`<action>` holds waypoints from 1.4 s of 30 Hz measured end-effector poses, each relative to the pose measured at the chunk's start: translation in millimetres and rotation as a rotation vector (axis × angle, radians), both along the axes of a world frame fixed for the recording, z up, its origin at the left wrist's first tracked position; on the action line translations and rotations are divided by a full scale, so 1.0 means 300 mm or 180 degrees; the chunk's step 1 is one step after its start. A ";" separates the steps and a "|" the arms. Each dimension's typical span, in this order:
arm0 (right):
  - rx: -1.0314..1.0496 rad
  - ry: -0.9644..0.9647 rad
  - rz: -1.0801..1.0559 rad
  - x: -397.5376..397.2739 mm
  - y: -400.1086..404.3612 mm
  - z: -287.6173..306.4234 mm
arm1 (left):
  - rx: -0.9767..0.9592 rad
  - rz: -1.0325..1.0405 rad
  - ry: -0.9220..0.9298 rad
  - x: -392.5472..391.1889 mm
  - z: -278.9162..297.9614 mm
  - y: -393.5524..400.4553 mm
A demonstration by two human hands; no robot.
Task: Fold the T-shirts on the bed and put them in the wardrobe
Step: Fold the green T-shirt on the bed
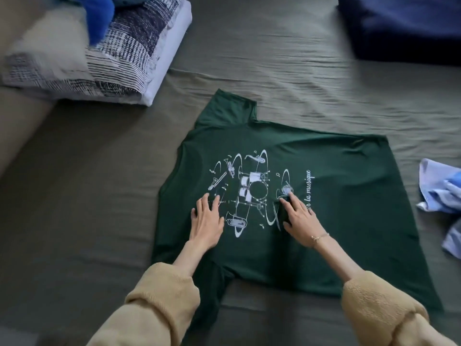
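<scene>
A dark green T-shirt point(336, 196) with a white print of musical instruments lies spread flat on the bed, one sleeve pointing away from me and one toward me. My left hand point(208, 218) rests flat on the print's left part, fingers straight. My right hand point(299, 216) lies on the print's right part, and its fingers pinch a small fold of the green cloth. Both arms wear beige sleeves. A crumpled light blue garment point(441, 193) lies at the right edge of the view.
The bed has an olive-grey cover point(287, 71). A folded black-and-white patterned duvet point(119, 58) with a blue plush thing point(99, 13) on it sits at the far left. A dark navy cushion or blanket point(404, 26) lies at the far right.
</scene>
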State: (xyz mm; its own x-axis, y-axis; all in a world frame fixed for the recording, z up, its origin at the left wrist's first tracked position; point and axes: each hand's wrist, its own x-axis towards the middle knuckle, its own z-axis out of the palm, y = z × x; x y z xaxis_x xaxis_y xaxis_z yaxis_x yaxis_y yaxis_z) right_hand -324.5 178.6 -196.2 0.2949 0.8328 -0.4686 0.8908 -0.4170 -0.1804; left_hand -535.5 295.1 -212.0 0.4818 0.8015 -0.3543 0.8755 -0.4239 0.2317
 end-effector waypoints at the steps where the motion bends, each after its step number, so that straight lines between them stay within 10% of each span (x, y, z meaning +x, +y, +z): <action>1: -0.0008 -0.0054 0.0013 -0.015 -0.060 0.005 | 0.0121 -0.0016 -0.0006 -0.031 0.006 -0.053; 9: 0.0221 -0.0018 -0.0283 -0.053 -0.323 0.027 | -0.0028 -0.0477 -0.0469 -0.124 0.012 -0.283; 25: -0.0369 -0.1159 -0.0317 0.096 -0.450 0.013 | 0.0740 -0.0620 0.0799 -0.051 0.060 -0.253; 35: 0.0050 0.0646 -0.0957 0.366 -0.394 0.079 | 0.0463 -0.0004 0.0825 0.156 0.096 0.052; 42: -0.0426 -0.0207 -0.1128 0.608 -0.346 0.097 | 0.0279 0.0185 0.0978 0.279 0.091 0.214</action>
State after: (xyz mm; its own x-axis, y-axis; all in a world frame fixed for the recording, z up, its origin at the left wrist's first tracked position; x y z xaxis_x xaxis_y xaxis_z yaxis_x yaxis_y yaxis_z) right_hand -142.1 74.7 -167.1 0.5861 0.6066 -0.5372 0.6951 -0.7171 -0.0514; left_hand -451.7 359.2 -184.7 0.3157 0.8584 -0.4044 0.9221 -0.3780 -0.0823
